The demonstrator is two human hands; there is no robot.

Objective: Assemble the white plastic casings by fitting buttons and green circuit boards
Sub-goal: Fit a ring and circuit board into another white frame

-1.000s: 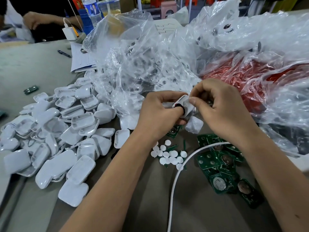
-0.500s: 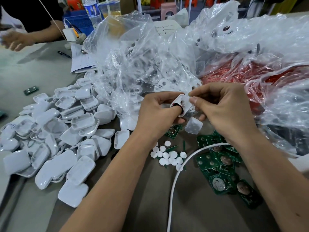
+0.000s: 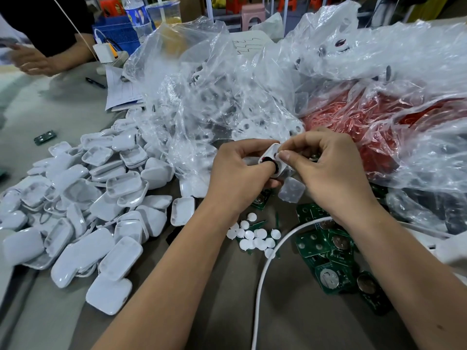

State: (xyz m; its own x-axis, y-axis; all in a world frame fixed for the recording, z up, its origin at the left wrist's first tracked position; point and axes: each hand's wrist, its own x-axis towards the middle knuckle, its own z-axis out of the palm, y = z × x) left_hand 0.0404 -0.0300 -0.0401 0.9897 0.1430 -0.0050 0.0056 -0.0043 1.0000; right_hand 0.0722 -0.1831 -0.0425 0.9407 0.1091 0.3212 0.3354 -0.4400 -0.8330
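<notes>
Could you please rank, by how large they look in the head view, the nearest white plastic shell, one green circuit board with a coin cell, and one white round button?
Largest to smallest:
1. Nearest white plastic shell
2. Green circuit board with a coin cell
3. White round button

All three lie on the table at similar nearness, so the order seems reliable.

casing half hidden by fingers

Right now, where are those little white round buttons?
In the head view, the white buttons lie loose on the table, bottom centre, between the forearms, left of the green circuit boards.
</notes>
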